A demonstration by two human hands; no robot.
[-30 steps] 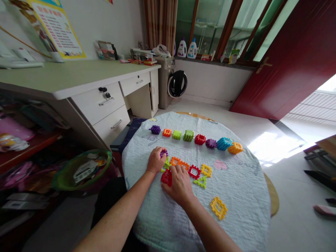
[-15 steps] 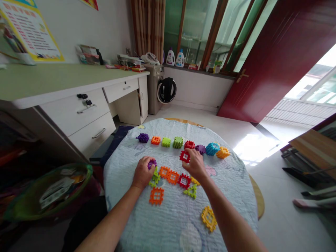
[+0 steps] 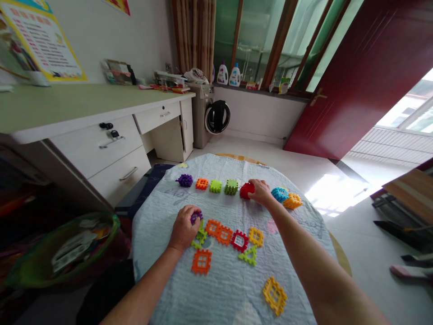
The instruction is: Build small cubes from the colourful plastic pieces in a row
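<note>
My left hand (image 3: 184,227) is closed around a purple interlocking building tile (image 3: 195,217), just above green triangular tiles (image 3: 200,236) that it partly covers. My right hand (image 3: 260,192) reaches to the back row, its fingers wrapped on the right side of a stack of red tiles (image 3: 246,190). How many red tiles lie between the fingers is hidden. In front of the hands, orange tiles (image 3: 218,231) and a red tile (image 3: 240,240) form a joined strip. A yellow tile (image 3: 256,236) and a green triangle (image 3: 248,256) lie at its right end.
Along the back stand purple (image 3: 184,180), orange (image 3: 202,183), green (image 3: 231,186), blue (image 3: 280,194) and yellow (image 3: 292,201) tile stacks. A loose orange tile (image 3: 201,262) and a yellow one (image 3: 274,295) lie nearer. A cloth covers the round table (image 3: 162,289); a green-rimmed basket (image 3: 117,225) is at left.
My right hand has moved back and right with the red tile, from above the strip to the red stack. My left hand stays on the purple tile. The view has shifted slightly.
</note>
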